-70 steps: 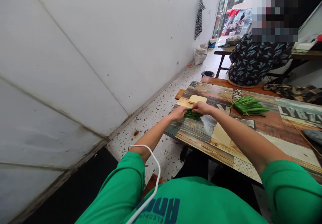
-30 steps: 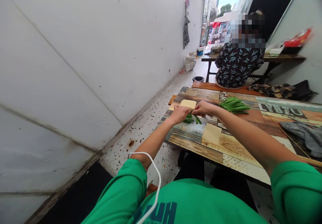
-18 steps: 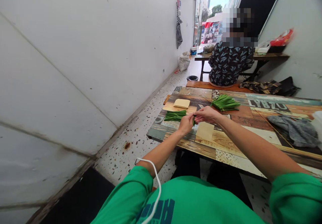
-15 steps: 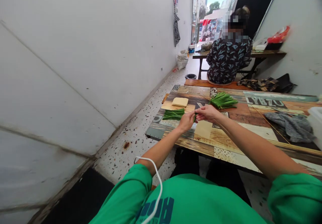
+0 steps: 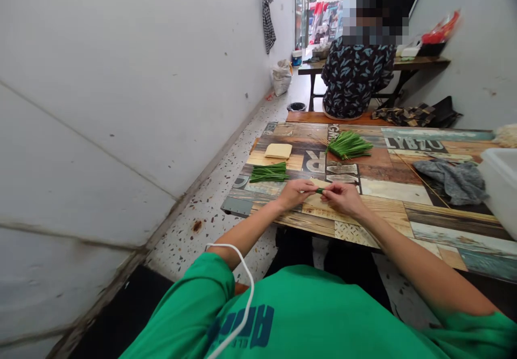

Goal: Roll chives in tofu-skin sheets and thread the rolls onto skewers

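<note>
My left hand (image 5: 297, 192) and my right hand (image 5: 342, 197) meet over a pale yellow sheet (image 5: 314, 202) near the table's front edge. Between their fingers they pinch a small bunch of green stalks (image 5: 320, 190). A cut pile of green stalks (image 5: 269, 173) lies just beyond my left hand. Farther back sits a small stack of pale yellow sheets (image 5: 278, 150). A larger fan of green stalks (image 5: 348, 145) lies at the middle back of the patterned wooden table (image 5: 404, 192).
A grey cloth (image 5: 454, 177) and a white tub (image 5: 501, 187) are at the right. Thin sticks (image 5: 420, 178) lie across the table. A person in a patterned top (image 5: 355, 74) sits on a bench (image 5: 319, 117) beyond. A white wall runs along the left.
My hands left the cut green pile on the table and drew back toward me with a small bunch, coming down over the yellow sheet. The camera swung to the right.
</note>
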{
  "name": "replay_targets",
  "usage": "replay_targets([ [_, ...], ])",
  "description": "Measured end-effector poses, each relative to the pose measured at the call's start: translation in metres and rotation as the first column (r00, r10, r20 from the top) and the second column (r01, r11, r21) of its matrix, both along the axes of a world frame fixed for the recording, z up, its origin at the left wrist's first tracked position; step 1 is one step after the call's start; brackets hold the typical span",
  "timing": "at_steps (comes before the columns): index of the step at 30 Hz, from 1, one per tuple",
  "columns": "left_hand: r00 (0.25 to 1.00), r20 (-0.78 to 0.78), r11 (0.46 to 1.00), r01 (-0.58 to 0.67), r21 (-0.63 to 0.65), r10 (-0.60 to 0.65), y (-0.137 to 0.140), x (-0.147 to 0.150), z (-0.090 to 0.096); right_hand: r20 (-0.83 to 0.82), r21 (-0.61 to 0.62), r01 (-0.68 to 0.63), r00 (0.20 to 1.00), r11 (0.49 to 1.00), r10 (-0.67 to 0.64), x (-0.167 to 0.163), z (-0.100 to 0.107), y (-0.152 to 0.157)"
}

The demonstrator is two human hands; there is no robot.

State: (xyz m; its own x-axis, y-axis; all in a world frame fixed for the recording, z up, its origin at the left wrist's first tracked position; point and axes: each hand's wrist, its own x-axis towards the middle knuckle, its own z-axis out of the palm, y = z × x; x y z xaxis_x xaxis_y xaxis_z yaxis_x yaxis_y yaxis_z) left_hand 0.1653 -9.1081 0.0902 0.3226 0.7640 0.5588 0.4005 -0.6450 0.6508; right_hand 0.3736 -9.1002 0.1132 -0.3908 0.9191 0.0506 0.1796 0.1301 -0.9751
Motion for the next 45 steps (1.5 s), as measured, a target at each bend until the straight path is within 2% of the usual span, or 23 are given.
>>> replay_targets([
  [2,0.995,-0.074,0.998,0.059,-0.024,-0.06,-0.003,0.0,-0.006,0.155,0.271,0.001,0.987,0.963,-0.044,0.006,-0.009,-0.009],
  [4,0.989,-0.116,0.995,0.083,-0.053,-0.089,-0.004,-0.001,-0.008,0.273,0.505,-0.083,0.96,0.859,-0.068,0.009,-0.012,-0.015],
  [7,0.982,-0.163,0.993,0.086,-0.078,-0.098,-0.003,-0.003,-0.01,0.414,0.663,-0.255,0.908,0.704,-0.062,0.01,-0.014,-0.018],
  [12,0.953,-0.258,0.987,0.156,-0.042,-0.161,0.001,-0.005,-0.009,0.552,0.738,-0.413,0.824,0.534,-0.126,0.009,-0.019,-0.017],
  [15,0.903,-0.345,0.964,0.265,-0.022,-0.256,0.001,-0.009,-0.002,0.622,0.74,-0.498,0.762,0.452,-0.179,0.011,-0.019,-0.017],
  [18,0.84,-0.442,0.944,0.325,-0.054,-0.315,0.001,-0.013,0.007,0.688,0.715,-0.601,0.695,0.357,-0.207,0.012,-0.016,-0.017],
  [21,0.803,-0.497,0.941,0.324,-0.101,-0.33,0.002,-0.012,0.011,0.733,0.68,-0.671,0.631,0.295,-0.254,0.009,-0.013,-0.018],
  [23,0.81,-0.488,0.944,0.312,-0.111,-0.325,0.003,-0.01,0.012,0.756,0.652,-0.706,0.581,0.276,-0.3,0.005,-0.011,-0.018],
  [26,0.837,-0.445,0.945,0.318,-0.077,-0.318,0.003,-0.009,0.012,0.774,0.626,-0.729,0.539,0.277,-0.331,0.0,-0.011,-0.017],
  [29,0.82,-0.469,0.93,0.367,-0.01,-0.328,0.002,-0.011,0.014,0.769,0.632,-0.726,0.542,0.272,-0.339,-0.003,-0.011,-0.016],
  [32,0.799,-0.497,0.915,0.403,0.025,-0.339,0.001,-0.012,0.016,0.774,0.629,-0.716,0.537,0.304,-0.336,-0.004,-0.012,-0.015],
  [36,0.827,-0.459,0.925,0.379,0.026,-0.326,0.0,-0.011,0.014,0.75,0.66,-0.635,0.592,0.401,-0.296,-0.002,-0.011,-0.014],
  [39,0.865,-0.423,0.948,0.315,0.042,-0.269,0.001,-0.006,0.004,0.715,0.665,-0.538,0.66,0.517,-0.233,0.002,-0.008,-0.013],
  [42,0.908,-0.372,0.974,0.223,0.043,-0.192,0.0,0.0,-0.006,0.678,0.614,-0.463,0.724,0.639,-0.128,0.007,-0.004,-0.013],
  [45,0.942,-0.309,0.99,0.14,0.005,-0.131,-0.005,0.005,-0.01,0.627,0.573,-0.401,0.776,0.714,-0.068,0.009,-0.003,-0.013],
])
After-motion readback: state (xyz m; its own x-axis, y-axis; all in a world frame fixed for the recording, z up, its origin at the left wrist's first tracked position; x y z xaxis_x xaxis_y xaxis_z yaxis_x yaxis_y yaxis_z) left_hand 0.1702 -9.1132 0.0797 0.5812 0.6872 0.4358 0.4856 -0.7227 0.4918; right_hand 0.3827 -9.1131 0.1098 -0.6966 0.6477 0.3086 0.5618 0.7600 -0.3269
